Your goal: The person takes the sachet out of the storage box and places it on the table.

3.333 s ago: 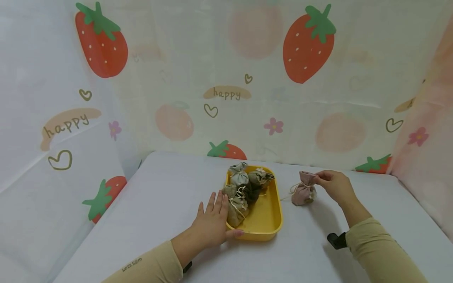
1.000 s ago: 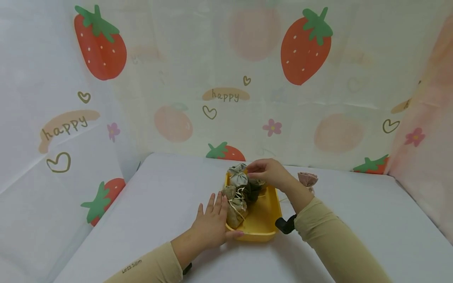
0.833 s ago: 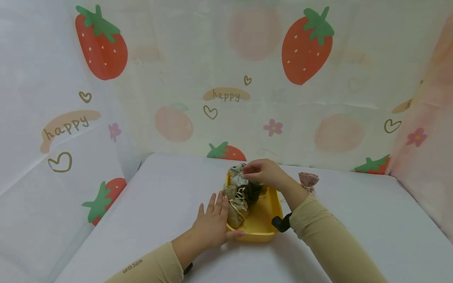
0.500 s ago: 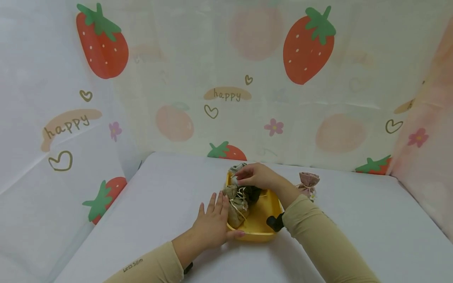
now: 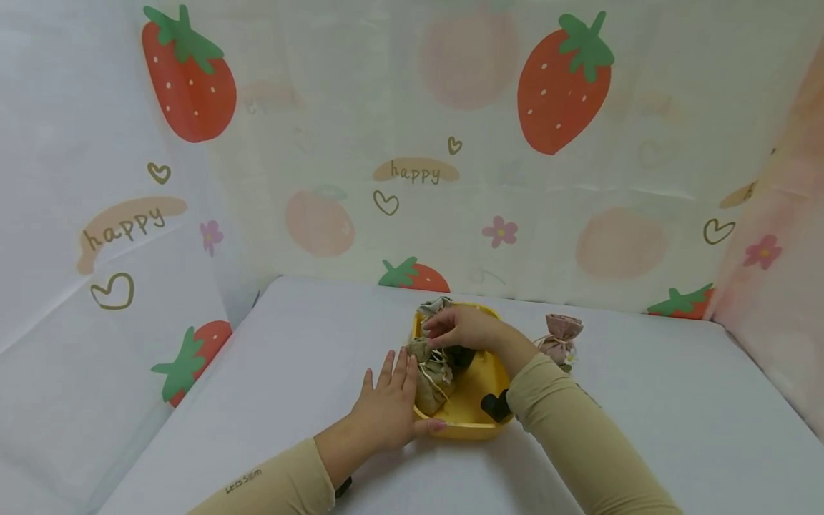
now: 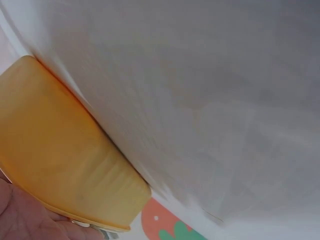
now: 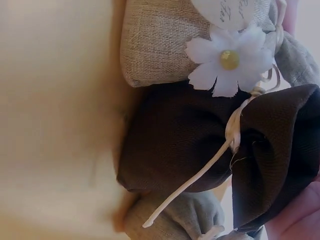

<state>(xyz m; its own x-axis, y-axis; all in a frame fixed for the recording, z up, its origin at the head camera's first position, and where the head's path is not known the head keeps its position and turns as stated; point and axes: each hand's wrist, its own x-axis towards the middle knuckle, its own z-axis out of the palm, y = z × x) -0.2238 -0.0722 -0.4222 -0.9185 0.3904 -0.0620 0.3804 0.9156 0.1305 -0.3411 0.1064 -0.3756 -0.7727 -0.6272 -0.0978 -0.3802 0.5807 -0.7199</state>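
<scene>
A yellow tray (image 5: 473,400) holds several small drawstring pouches. My left hand (image 5: 385,415) lies along its left side with fingers straight, thumb at the front rim. My right hand (image 5: 475,327) is over the back of the tray, fingers loosely bent above the neck of a khaki pouch (image 5: 430,390). A pale grey pouch (image 5: 438,306) shows behind the fingers, partly hidden. In the right wrist view, a dark brown pouch (image 7: 170,140) with a cream string lies beside a beige one (image 7: 160,45) bearing a white flower; part of the hand is near the dark pouch's neck.
A dusty pink pouch (image 5: 561,340) stands on the white tabletop (image 5: 309,343), right of the tray and beyond the right forearm. Strawberry-print cloth (image 5: 412,214) walls in the back and sides.
My right hand has let go of the pink pouch, which now stands on the table. It has come over the tray and shifted left and nearer. The left hand has stayed put.
</scene>
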